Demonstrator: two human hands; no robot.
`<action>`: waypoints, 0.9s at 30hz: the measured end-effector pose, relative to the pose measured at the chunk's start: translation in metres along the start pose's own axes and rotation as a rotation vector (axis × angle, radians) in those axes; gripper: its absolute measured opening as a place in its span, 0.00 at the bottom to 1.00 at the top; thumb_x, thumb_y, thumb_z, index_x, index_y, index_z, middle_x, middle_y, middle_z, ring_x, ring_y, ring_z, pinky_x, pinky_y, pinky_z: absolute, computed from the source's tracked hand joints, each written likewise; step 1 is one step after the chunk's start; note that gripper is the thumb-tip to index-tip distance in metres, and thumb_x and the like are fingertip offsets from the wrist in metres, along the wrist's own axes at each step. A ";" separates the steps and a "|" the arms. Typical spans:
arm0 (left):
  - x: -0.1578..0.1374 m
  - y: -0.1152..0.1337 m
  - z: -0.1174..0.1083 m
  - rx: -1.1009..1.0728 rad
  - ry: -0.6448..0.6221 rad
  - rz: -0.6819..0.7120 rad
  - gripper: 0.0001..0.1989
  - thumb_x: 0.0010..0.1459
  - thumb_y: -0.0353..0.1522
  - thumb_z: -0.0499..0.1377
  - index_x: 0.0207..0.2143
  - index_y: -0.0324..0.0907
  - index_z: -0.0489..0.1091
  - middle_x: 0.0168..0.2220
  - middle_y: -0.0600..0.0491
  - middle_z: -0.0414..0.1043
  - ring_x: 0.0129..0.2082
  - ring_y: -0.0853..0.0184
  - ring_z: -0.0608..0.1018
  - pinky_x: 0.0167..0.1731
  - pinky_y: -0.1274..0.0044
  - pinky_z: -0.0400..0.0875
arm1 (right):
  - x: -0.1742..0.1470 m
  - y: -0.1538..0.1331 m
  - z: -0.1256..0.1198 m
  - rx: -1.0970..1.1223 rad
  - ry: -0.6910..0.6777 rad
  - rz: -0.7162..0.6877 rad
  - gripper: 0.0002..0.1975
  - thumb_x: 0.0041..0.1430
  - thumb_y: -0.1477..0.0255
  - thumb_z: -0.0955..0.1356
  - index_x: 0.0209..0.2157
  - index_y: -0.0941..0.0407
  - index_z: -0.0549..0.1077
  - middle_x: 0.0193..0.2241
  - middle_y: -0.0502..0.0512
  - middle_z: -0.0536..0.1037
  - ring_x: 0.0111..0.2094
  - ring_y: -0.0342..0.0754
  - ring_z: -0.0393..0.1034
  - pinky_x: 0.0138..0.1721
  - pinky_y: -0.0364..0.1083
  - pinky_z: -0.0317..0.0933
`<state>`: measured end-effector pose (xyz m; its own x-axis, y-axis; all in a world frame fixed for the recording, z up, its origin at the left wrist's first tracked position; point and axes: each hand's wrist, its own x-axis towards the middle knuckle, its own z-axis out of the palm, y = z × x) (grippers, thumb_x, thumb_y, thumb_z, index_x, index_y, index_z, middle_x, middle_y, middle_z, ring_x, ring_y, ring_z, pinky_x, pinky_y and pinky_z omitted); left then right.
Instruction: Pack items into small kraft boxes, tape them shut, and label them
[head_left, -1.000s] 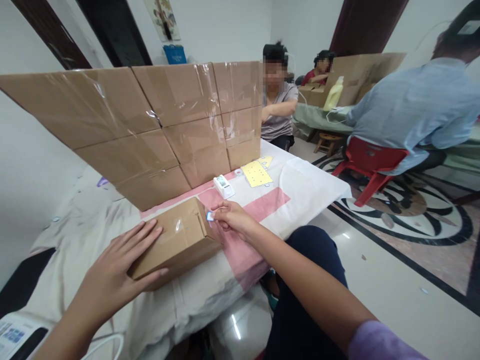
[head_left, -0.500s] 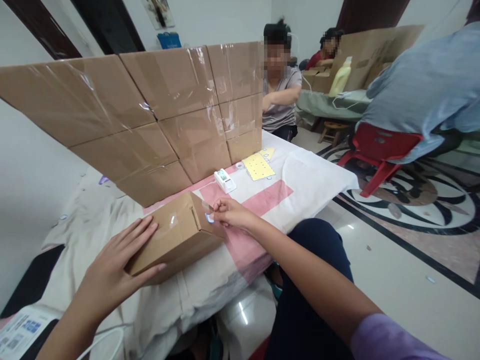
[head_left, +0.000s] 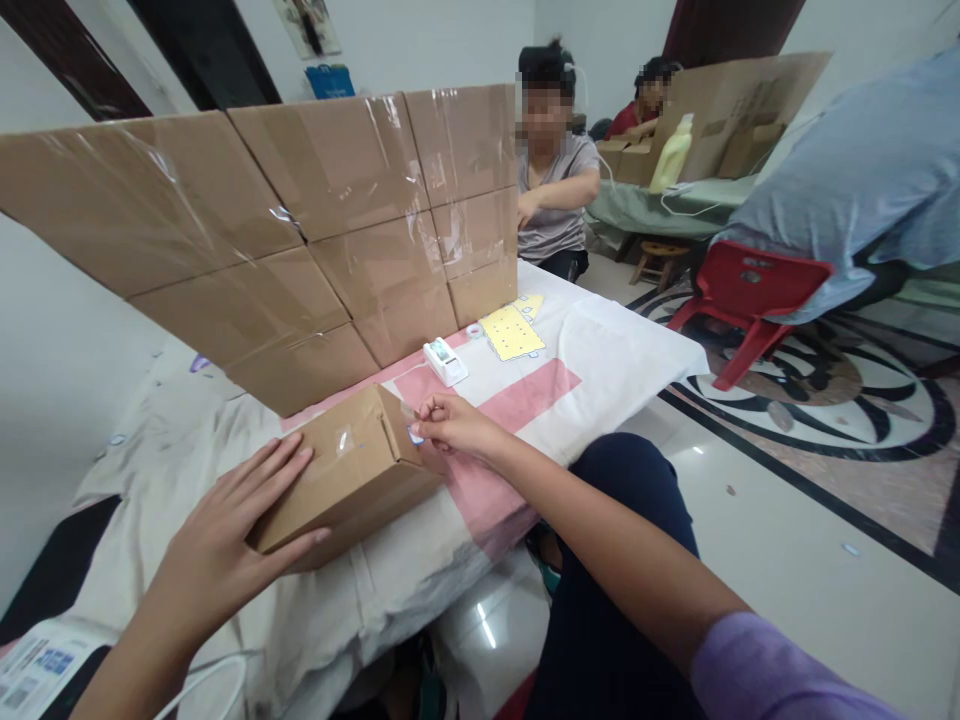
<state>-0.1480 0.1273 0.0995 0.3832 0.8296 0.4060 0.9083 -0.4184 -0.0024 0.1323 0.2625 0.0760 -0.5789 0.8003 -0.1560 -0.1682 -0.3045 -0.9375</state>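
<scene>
A closed brown cardboard box [head_left: 330, 475] lies on the cloth-covered table in front of me. My left hand [head_left: 240, 510] holds its left end, fingers laid over the top and thumb along the near side. At the box's right end, my right hand [head_left: 454, 425] is closed in a pinch. A small blue-and-white paper piece [head_left: 415, 434], perhaps a sticker, shows at its fingertips against the box's end face. Clear tape [head_left: 343, 441] glints on the box top.
Behind the box stands a wall of taped cardboard [head_left: 330, 230]. A white device [head_left: 445, 362], a tape roll [head_left: 474, 331] and yellow paper cutouts [head_left: 514, 332] lie on the table [head_left: 622, 340]. One person [head_left: 559, 190] sits beyond; another, on a red chair [head_left: 761, 285], is at right.
The view has shifted slightly. Both hands keep nearly the same places on the box, with the right fingertips still at the small blue-and-white piece.
</scene>
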 end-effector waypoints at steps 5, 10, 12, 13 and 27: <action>0.003 0.004 -0.001 0.000 0.005 0.003 0.41 0.60 0.55 0.55 0.71 0.54 0.48 0.70 0.46 0.57 0.69 0.51 0.61 0.64 0.56 0.61 | 0.000 -0.001 0.001 -0.011 0.021 0.024 0.16 0.47 0.75 0.73 0.28 0.54 0.61 0.14 0.37 0.65 0.13 0.35 0.53 0.15 0.37 0.46; 0.004 0.005 -0.001 0.018 -0.005 -0.035 0.40 0.61 0.54 0.56 0.70 0.52 0.50 0.70 0.47 0.58 0.69 0.51 0.62 0.65 0.57 0.60 | -0.004 0.003 -0.005 -0.179 0.011 -0.120 0.11 0.47 0.71 0.76 0.25 0.57 0.71 0.16 0.40 0.65 0.17 0.36 0.53 0.20 0.38 0.46; 0.003 0.001 0.000 0.031 0.007 -0.074 0.40 0.61 0.55 0.55 0.70 0.50 0.52 0.69 0.46 0.59 0.68 0.50 0.63 0.65 0.57 0.60 | -0.007 0.004 -0.007 -0.256 -0.011 -0.195 0.06 0.49 0.71 0.75 0.31 0.58 0.79 0.20 0.43 0.70 0.22 0.37 0.58 0.25 0.38 0.52; 0.001 -0.002 0.001 0.032 0.009 -0.087 0.40 0.61 0.55 0.54 0.70 0.50 0.52 0.69 0.46 0.59 0.68 0.50 0.63 0.65 0.57 0.60 | -0.009 0.004 -0.008 -0.281 -0.048 -0.210 0.09 0.51 0.71 0.74 0.35 0.57 0.81 0.23 0.45 0.73 0.25 0.39 0.61 0.28 0.39 0.55; -0.011 -0.024 0.005 -0.043 0.029 -0.097 0.38 0.60 0.50 0.56 0.70 0.61 0.48 0.70 0.52 0.58 0.67 0.47 0.64 0.63 0.50 0.63 | -0.019 0.004 -0.003 -0.743 -0.225 -0.316 0.40 0.52 0.79 0.70 0.67 0.46 0.64 0.46 0.52 0.72 0.45 0.47 0.67 0.50 0.47 0.63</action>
<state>-0.1731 0.1301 0.0905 0.2880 0.8562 0.4288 0.9325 -0.3526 0.0777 0.1448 0.2477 0.0747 -0.7516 0.6445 0.1404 0.1745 0.3996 -0.8999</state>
